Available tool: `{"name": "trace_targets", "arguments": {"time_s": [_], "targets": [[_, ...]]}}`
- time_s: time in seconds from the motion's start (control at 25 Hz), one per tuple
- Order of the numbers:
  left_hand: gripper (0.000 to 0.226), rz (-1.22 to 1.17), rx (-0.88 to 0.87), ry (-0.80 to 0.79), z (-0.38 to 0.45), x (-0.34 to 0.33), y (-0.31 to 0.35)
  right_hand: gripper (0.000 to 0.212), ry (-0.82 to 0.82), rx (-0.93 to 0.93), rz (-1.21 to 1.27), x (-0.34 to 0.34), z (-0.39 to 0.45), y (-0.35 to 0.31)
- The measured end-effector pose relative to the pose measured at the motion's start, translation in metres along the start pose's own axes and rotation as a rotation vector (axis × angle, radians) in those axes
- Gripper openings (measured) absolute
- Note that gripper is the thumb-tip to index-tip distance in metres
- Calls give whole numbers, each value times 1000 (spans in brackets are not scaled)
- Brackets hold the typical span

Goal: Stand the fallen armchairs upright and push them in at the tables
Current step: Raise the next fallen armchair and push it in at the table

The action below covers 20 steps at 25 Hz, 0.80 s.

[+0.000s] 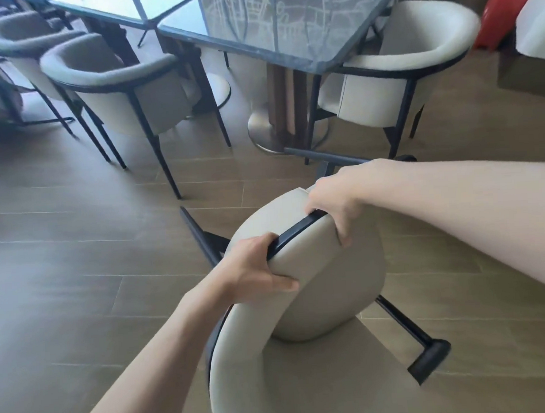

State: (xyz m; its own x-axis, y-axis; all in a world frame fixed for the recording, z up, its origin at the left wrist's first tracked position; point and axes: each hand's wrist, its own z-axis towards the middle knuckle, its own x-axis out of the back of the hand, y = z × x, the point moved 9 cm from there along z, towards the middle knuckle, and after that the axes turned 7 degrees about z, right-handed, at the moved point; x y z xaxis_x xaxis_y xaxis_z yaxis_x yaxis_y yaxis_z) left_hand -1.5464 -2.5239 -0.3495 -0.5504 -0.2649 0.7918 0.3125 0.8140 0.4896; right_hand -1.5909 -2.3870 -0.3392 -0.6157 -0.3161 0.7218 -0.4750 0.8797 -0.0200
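A cream armchair with a black metal frame [317,286] lies tipped on the wooden floor below me, its dark legs sticking out to the left, the far side and the lower right. My left hand [252,268] grips the black rim of its curved back on the left. My right hand [334,199] clasps the same rim further up, fingers wrapped over the padded edge. Beyond it stands a dark glass-topped table [329,56] on a round metal pedestal base.
An upright cream armchair [409,67] sits at the table's right side. Two grey-beige armchairs [120,84] stand at the left by a second dark table [99,6]. A red object [505,10] leans at the far right next to a white surface. Wooden floor stretches to the left.
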Motion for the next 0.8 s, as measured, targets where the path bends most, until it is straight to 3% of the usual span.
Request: {"name": "trace_targets", "arguments": {"time_s": [0.24, 0.36, 0.44, 0.56, 0.64, 0.8], "targets": [[51, -94, 32, -62, 59, 59, -47, 60, 4, -23, 67, 71, 51, 26], [82, -70, 40, -64, 96, 98, -72, 79, 77, -137, 74, 117, 75, 49], [100, 32, 41, 45, 114, 119, -84, 87, 208, -220, 10, 147, 85, 57], [88, 184, 70, 255, 138, 144, -99, 73, 448, -297, -17, 173, 101, 61], [92, 267, 153, 328, 153, 158, -113, 67, 499, -333, 48, 174, 115, 60], [83, 431, 139, 512, 169, 178, -122, 94, 536, -459, 289, 166, 143, 47]]}}
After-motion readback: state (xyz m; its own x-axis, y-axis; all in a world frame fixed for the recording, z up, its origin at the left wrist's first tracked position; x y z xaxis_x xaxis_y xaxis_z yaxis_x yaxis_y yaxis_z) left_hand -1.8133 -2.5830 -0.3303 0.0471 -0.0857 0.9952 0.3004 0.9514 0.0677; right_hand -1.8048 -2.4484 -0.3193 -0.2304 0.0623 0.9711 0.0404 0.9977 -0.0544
